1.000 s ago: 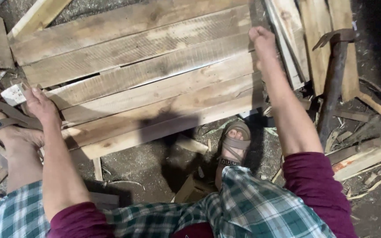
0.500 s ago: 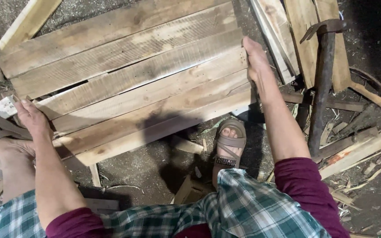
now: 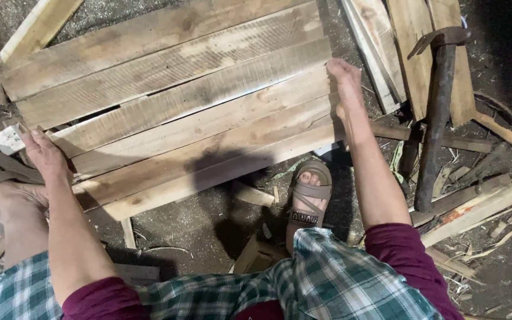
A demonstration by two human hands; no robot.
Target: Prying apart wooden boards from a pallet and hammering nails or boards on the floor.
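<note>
Now both hands, left hand and right hand, grip the plank panel's side edges.

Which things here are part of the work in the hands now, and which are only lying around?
In the hands:
- wooden panel of planks
- left hand, on its left edge
- right hand, on its right edge

Lying around:
- hammer, at the right
- loose planks
- wood scraps on the ground

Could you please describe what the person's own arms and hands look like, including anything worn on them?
Both hands, left hand and right hand, are bare, with no gloves, rings or watch visible. Dark maroon sleeves are pushed up past the elbows, leaving the forearms uncovered.
</note>
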